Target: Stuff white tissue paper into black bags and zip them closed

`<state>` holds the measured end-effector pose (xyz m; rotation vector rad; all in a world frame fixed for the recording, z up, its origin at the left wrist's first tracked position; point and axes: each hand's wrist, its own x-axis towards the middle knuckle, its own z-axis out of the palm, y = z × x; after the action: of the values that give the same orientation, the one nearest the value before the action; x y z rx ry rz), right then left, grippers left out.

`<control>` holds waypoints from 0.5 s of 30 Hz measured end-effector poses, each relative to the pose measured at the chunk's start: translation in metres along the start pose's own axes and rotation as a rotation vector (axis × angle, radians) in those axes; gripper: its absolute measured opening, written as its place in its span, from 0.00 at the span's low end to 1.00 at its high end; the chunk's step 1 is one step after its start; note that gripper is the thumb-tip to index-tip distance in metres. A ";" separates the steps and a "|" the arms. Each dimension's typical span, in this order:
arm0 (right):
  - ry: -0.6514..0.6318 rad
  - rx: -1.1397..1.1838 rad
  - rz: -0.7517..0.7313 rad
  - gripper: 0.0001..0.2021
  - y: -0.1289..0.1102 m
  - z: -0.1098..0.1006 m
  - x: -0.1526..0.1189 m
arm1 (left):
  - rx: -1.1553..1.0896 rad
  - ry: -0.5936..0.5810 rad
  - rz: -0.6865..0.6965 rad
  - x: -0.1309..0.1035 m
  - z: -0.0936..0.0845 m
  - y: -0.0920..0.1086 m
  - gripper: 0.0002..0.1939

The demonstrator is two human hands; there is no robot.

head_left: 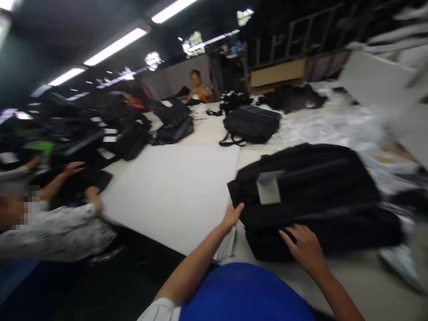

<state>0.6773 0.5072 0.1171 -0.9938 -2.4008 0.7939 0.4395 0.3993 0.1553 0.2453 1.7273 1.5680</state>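
Note:
A large black bag lies on the table in front of me, with a white tag on its upper face. At its left edge, my left hand is closed on the fabric, thumb on top; the other fingers are mostly hidden. My right hand touches the near side of the same bag, its fingers apart and slightly bent. The picture is blurred, so finer details of the bag cannot be made out.
Left of the bag lies a stack of white sheets. A smaller black bag sits farther back. Crumpled clear plastic covers the right side. At left, a co-worker's sleeve and hands reach over dark bags. Another person sits beyond.

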 end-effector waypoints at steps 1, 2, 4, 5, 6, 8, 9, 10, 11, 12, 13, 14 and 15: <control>-0.002 -0.078 -0.050 0.15 0.001 -0.004 -0.001 | 0.006 -0.012 -0.043 0.013 0.004 -0.001 0.14; -0.021 -0.133 -0.061 0.15 0.002 -0.008 0.002 | 0.010 -0.011 -0.087 0.027 0.007 -0.004 0.13; -0.045 -0.259 -0.022 0.16 0.003 -0.016 0.011 | 0.010 0.032 -0.182 0.051 0.011 -0.015 0.11; -0.053 -0.310 -0.010 0.16 0.001 -0.020 0.013 | 0.002 0.068 -0.226 0.060 0.011 -0.021 0.09; -0.060 -0.340 -0.007 0.16 -0.003 -0.024 0.013 | -0.012 0.105 -0.264 0.067 0.010 -0.026 0.08; -0.079 -0.331 -0.041 0.16 -0.017 -0.031 0.002 | -0.056 0.174 -0.310 0.078 0.005 -0.031 0.05; -0.088 -0.301 -0.061 0.16 -0.025 -0.032 -0.010 | -0.082 0.202 -0.318 0.083 0.002 -0.030 0.04; -0.096 -0.268 -0.072 0.16 -0.031 -0.031 -0.024 | -0.109 0.226 -0.318 0.089 0.000 -0.027 0.03; -0.110 -0.242 -0.070 0.16 -0.034 -0.028 -0.040 | -0.135 0.249 -0.314 0.096 -0.002 -0.021 0.03; -0.130 -0.227 -0.050 0.16 -0.035 -0.022 -0.056 | -0.160 0.269 -0.305 0.104 -0.003 -0.013 0.03; -0.158 -0.220 -0.014 0.16 -0.033 -0.014 -0.072 | -0.186 0.284 -0.291 0.112 -0.003 -0.004 0.03; -0.190 -0.207 0.031 0.16 -0.027 -0.003 -0.087 | -0.215 0.294 -0.267 0.121 -0.003 0.006 0.03; -0.235 -0.168 0.074 0.17 -0.019 0.009 -0.100 | -0.245 0.296 -0.234 0.128 -0.001 0.015 0.03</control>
<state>0.7288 0.4197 0.1067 -1.1147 -2.6822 0.7834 0.3464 0.4799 0.1167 -0.3148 1.6873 1.6808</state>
